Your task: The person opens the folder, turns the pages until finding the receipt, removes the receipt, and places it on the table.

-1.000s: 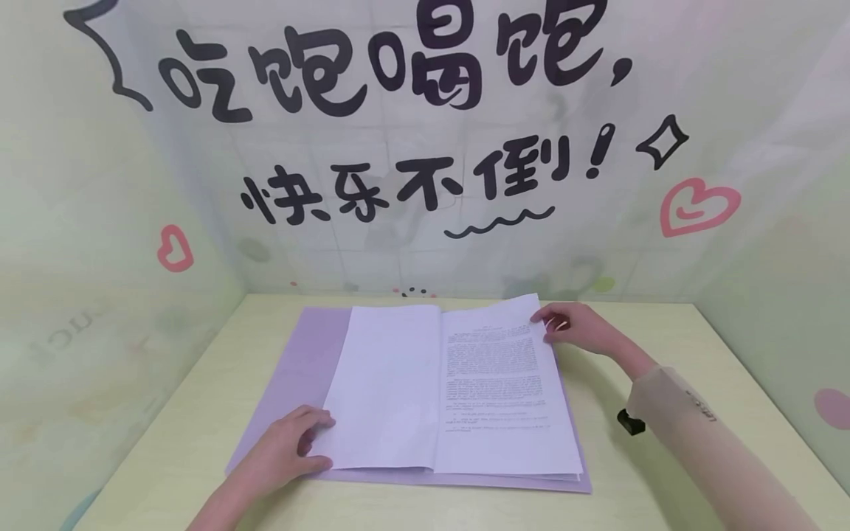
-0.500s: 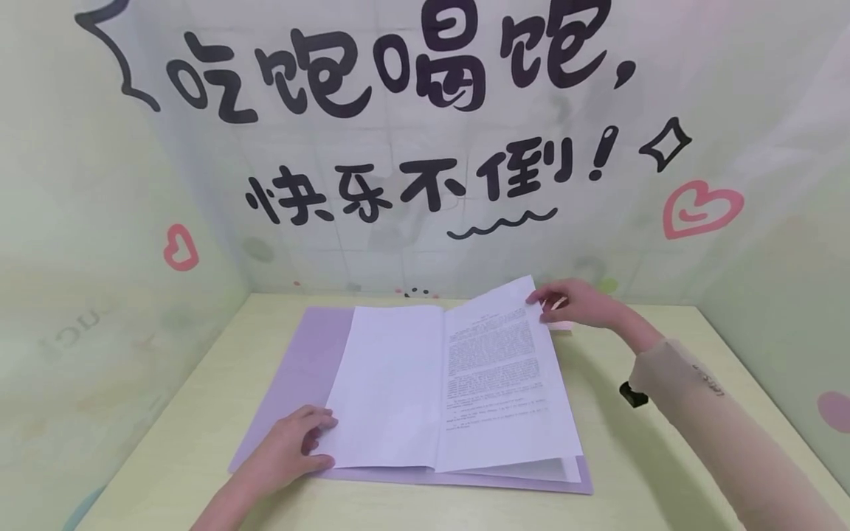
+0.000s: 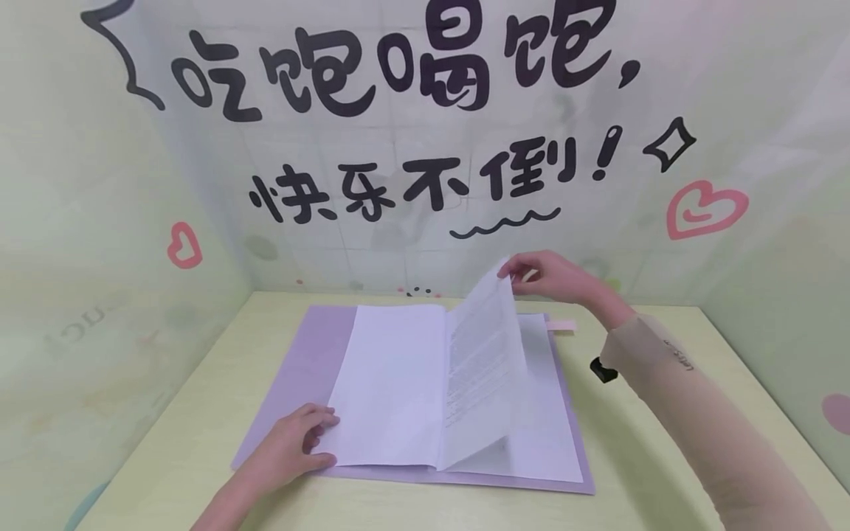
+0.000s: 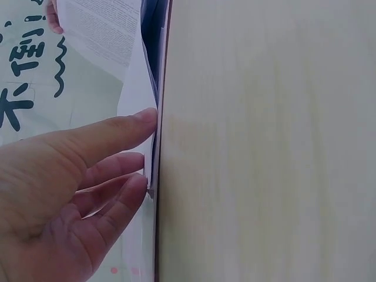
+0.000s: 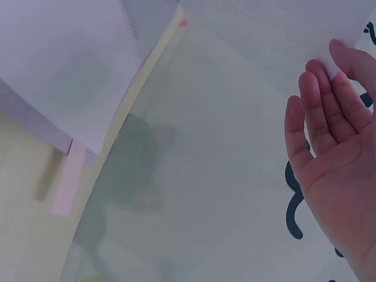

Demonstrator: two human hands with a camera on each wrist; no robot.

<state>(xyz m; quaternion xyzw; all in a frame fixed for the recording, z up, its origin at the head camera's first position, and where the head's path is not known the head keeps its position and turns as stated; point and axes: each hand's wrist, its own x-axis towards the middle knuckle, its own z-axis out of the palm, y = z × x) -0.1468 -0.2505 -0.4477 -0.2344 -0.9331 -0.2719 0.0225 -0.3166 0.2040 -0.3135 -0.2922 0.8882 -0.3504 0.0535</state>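
A stapled-looking stack of white paper lies spread inside a purple folder (image 3: 292, 391) on the table. Its left page (image 3: 392, 383) is blank, while a printed page (image 3: 481, 361) stands lifted at a slant on the right. My right hand (image 3: 551, 276) pinches that page's far outer corner between thumb and fingers, above the folder. In the right wrist view, the same hand (image 5: 338, 129) shows its palm and fingertips at the sheet. My left hand (image 3: 292, 446) rests on the lower left corner of the blank page, and the left wrist view shows its thumb (image 4: 132, 126) at the paper's near edge.
A pink tab (image 3: 563, 326) sticks out past the folder's right edge. Beneath the lifted sheet lies another white page (image 3: 551, 413). The pale wooden table (image 3: 637, 457) meets a printed cloth (image 3: 372, 251) at the back, with more cloth on both sides.
My right hand has raised the printed page's corner and carried it up and leftward, uncovering the page below and the pink tab. The left hand has stayed in place.
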